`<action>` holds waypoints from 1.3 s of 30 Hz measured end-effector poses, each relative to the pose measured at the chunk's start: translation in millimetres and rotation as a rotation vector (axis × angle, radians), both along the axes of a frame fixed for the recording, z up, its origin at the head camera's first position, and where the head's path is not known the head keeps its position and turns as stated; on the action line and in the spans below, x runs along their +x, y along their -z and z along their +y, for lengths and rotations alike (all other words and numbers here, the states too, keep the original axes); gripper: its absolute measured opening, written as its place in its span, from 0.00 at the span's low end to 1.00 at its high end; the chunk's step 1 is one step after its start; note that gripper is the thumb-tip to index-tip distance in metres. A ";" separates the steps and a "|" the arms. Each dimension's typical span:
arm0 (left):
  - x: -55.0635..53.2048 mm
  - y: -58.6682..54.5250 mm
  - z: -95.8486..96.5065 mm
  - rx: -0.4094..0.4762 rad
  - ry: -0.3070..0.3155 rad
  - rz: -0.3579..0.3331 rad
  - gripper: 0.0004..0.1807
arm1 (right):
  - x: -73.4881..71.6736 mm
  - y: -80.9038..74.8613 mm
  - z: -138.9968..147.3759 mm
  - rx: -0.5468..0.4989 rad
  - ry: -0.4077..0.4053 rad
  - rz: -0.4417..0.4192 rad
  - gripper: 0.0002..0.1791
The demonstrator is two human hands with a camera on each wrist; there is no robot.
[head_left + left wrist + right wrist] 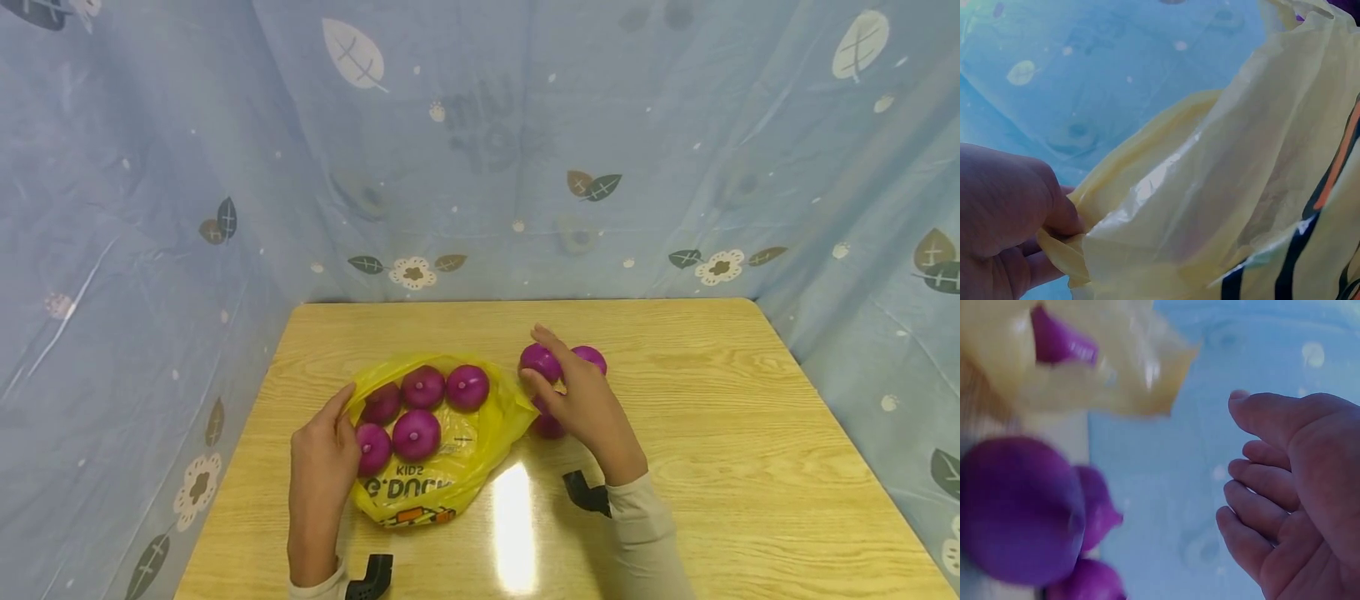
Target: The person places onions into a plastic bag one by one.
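Observation:
A yellow plastic bag with dark lettering lies with its mouth spread on the table. Several round purple onions with small pale tips sit inside it. At the bag's left rim, my left hand pinches the plastic between thumb and fingers; the left wrist view shows the bunched bag edge in that grip. My right hand hovers to the right of the bag, fingers extended and holding nothing. Around and partly behind it are more purple onions, whose pointed tips show in the right wrist view beside a large near onion.
The wooden table reaches out to the right and toward me. A blue patterned curtain hangs behind it and along both sides. Black wrist mounts stick out from both wrists over the table.

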State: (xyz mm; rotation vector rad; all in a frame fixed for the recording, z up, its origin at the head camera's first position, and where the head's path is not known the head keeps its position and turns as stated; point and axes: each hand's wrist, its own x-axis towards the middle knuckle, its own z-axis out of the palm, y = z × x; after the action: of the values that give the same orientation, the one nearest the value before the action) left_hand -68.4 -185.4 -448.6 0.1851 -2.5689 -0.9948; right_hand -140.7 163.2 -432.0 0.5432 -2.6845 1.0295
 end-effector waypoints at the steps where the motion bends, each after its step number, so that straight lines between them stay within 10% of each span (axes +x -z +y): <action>1: 0.3 0.1 0.0 0.000 -0.001 -0.001 0.23 | -0.3 1.6 5.1 -0.004 0.014 -0.002 0.36; 12: -0.6 0.8 -1.5 -0.019 0.005 0.026 0.23 | -1.9 39.7 64.9 -0.003 0.151 -0.023 0.38; 22: -1.9 0.0 -1.6 -0.011 -0.001 0.007 0.23 | 6.1 39.6 102.3 -0.003 0.175 -0.112 0.45; 39: -1.9 1.7 -2.6 -0.010 -0.011 -0.012 0.25 | -17.0 59.8 106.8 0.026 0.126 -0.257 0.55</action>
State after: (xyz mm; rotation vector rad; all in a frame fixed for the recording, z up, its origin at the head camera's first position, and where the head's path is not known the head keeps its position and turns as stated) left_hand -70.2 -188.0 -450.3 0.2024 -2.5807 -0.9792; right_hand -157.7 270.0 -491.7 0.2555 -2.9129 1.0971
